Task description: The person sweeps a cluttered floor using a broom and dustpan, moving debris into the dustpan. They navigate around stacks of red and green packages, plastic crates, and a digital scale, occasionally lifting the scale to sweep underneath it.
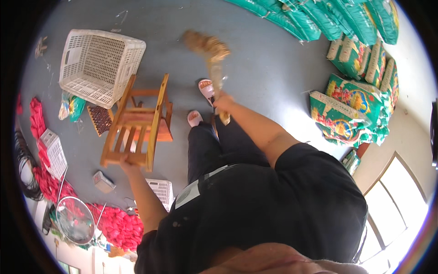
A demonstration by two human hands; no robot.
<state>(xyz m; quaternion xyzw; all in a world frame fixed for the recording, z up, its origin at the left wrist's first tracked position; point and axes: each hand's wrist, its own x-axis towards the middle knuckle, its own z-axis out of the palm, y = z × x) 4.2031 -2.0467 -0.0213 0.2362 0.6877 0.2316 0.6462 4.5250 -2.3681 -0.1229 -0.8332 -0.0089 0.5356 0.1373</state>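
Sweeping in hand: our left hand (122, 159) clamps the tipped wooden chair (137, 122) at centre-left, right hand (222, 101) grips the straw broom (211, 51) mid-stroke; next, we judge, firm chair-holding.

orange-brown wooden chair (137, 123), straw-coloured broom (211, 50), white lattice crate (100, 64), grey floor (264, 64)

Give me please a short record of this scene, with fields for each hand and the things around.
left hand: grips the top edge of a wooden chair, tilted
right hand: holds a straw broom, head blurred above the floor
floor: grey
near chair: white plastic crate
far right: green sacks, stacked
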